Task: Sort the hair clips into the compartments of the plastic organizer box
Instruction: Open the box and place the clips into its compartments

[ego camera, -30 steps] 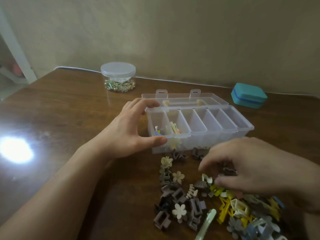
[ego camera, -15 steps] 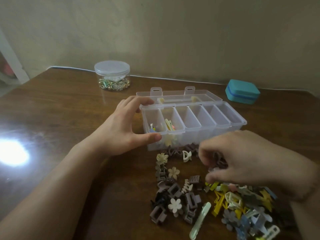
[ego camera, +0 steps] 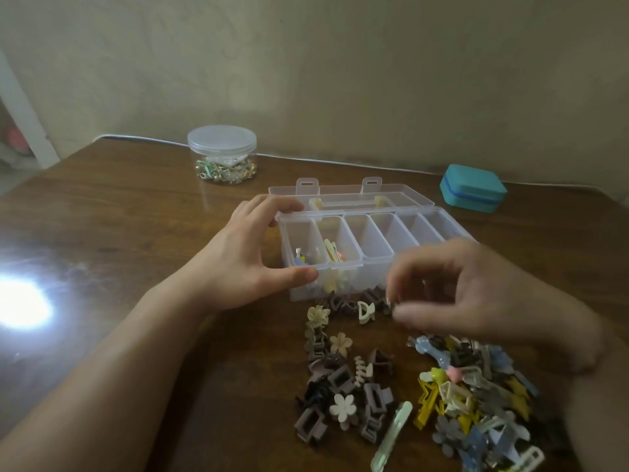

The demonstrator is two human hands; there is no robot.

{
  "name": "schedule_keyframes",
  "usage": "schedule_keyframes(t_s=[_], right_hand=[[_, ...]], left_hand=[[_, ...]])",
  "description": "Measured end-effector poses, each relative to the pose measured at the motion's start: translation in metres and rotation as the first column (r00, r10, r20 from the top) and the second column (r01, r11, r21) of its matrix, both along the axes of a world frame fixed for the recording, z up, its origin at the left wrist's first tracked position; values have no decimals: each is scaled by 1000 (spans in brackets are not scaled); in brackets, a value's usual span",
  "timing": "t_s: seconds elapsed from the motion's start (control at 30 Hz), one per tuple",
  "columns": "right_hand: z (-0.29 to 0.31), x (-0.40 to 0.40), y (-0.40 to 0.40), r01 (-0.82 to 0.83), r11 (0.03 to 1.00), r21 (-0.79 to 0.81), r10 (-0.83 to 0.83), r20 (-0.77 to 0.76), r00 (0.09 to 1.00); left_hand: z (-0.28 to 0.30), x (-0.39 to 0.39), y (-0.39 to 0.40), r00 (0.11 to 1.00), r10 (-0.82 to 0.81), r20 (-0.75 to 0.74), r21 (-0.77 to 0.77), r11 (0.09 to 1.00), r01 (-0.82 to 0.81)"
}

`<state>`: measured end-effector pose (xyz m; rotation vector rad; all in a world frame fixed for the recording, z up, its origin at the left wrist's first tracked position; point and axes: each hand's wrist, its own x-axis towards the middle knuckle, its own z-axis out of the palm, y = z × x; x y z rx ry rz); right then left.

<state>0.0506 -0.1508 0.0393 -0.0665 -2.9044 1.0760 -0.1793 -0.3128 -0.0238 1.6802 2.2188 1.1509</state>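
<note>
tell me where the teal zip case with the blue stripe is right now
In the head view the teal zip case sits at the table's far right, near the wall, just beyond the back right corner of the clear plastic organizer box.

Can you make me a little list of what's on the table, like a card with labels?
table: brown wood
organizer box: clear plastic, lid open, six compartments in a row
filled compartments: the two leftmost hold a few clips; the rest look empty
left hand: grips the box's left end
right hand: raised in front of the box, blurred; cannot tell if it holds a clip
hair clips: loose pile near the person
round jar: lid on, trinkets inside
teal case: closed, right of the box
</note>
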Motion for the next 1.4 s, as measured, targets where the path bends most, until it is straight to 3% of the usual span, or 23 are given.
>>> schedule_keyframes(t_s=[0.1, 0.17, 0.27, 0.4, 0.47, 0.53, 0.6, 0.67, 0.93, 1.03, 1.13, 1.2, 1.27, 1.33, 1.4], right_hand=[[-5, -13, -5, 146, 967, -210, -212, -340, 916], [-12, -25, -11, 264, 945, -195, -325, -451, 831], [-22, -31, -16, 341, 940, 24, -303, -405, 863], [-17, -20, -16, 312, 914, 261, -179, -430, 885], [-5, -7, -16, 170, 934, 315, -58, -335, 941], [4, 4, -18, -69, 932, 357, 95, -56, 994], [7, 8, -24, -287, 897, 335, 224, 216, 950], [4, 7, -31, -396, 863, 312, 282, 354, 892], [-7, 5, -43, -315, 766, 561, 147, 325, 934], [-8, 6, -42, -303, 766, 567, 127, 329, 936], [2, 7, -33, -318, 825, 467, 165, 339, 926], [9, 5, -24, -249, 914, 321, 170, 255, 952], [9, -1, -18, -88, 989, 119, 83, 46, 995], [4, -17, -15, 132, 991, -11, -132, -211, 969], [-1, -39, -15, 311, 950, -42, -308, -306, 901]], left_hand=[[0, 1, 0, 1000, -1, -1, -3, 1000, 1], [0, 0, 0, 1000, -4, 2, -7, 1000, 4], [1, 0, 0, 1000, -2, -6, -8, 1000, 2], [0, 0, 0, 1000, 5, -15, -2, 1000, -5], [0, 1, 0, 1000, 8, -24, 2, 1000, -7], [0, 1, 0, 1000, 10, -22, 4, 1000, -10], [0, 1, 0, 1000, 12, -18, 6, 1000, -12], [-1, 0, 0, 1000, 12, -12, 3, 1000, -12], [-1, -1, 0, 1000, 1, 3, 7, 1000, -1], [-1, -1, 0, 1000, 1, 6, 5, 1000, -1], [0, -1, 0, 1000, 1, 5, 3, 1000, -1], [0, -1, -1, 1000, -1, 4, 8, 1000, 1], [0, -2, -1, 1000, -5, 3, 11, 1000, 5], [0, -2, -1, 1000, -11, 3, 10, 1000, 11], [0, -2, -1, 1000, -13, -2, 15, 1000, 13]])
